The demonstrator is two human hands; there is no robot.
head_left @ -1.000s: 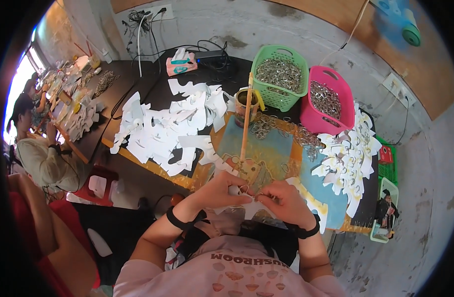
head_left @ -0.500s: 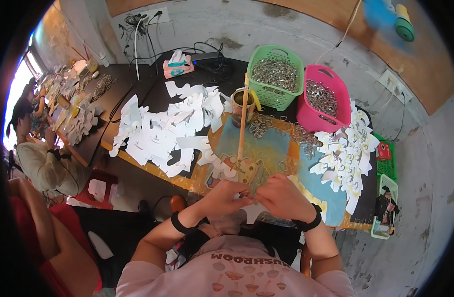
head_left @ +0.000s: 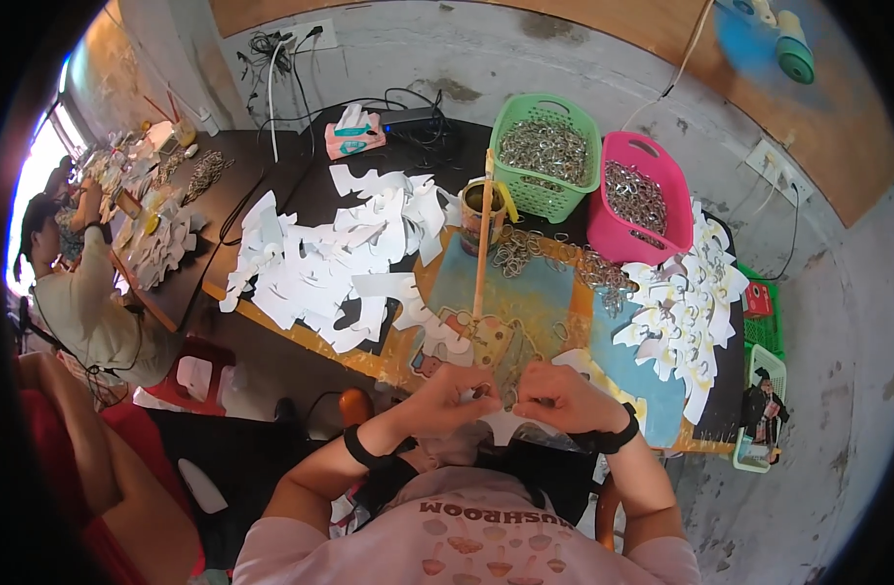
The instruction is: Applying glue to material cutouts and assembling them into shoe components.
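Note:
My left hand (head_left: 445, 400) and my right hand (head_left: 570, 398) are above the table's near edge, with a small gap between them. The left thumb and fingertips pinch together; whatever they hold is too small to make out. My right fingers are curled closed, and their contents are hidden. Just beyond both hands lies a printed cartoon cut-out (head_left: 496, 343). A long wooden stick (head_left: 484, 253) runs from it up past a glue-stained can (head_left: 471, 210). To the left spreads a heap of white paper cut-outs (head_left: 315, 253). Loose metal rings (head_left: 515, 252) lie beside the can.
A green basket (head_left: 585, 146) and a pink basket (head_left: 679, 214), both full of metal rings, stand at the back. Yellow-smeared white cut-outs with rings (head_left: 676, 307) are piled at right. A tissue pack (head_left: 354, 138) lies at back left; a co-worker (head_left: 91, 302) sits farther left.
My hands were close together at the fingertips and have drawn apart, the right moving rightward. The co-worker at left has raised an arm.

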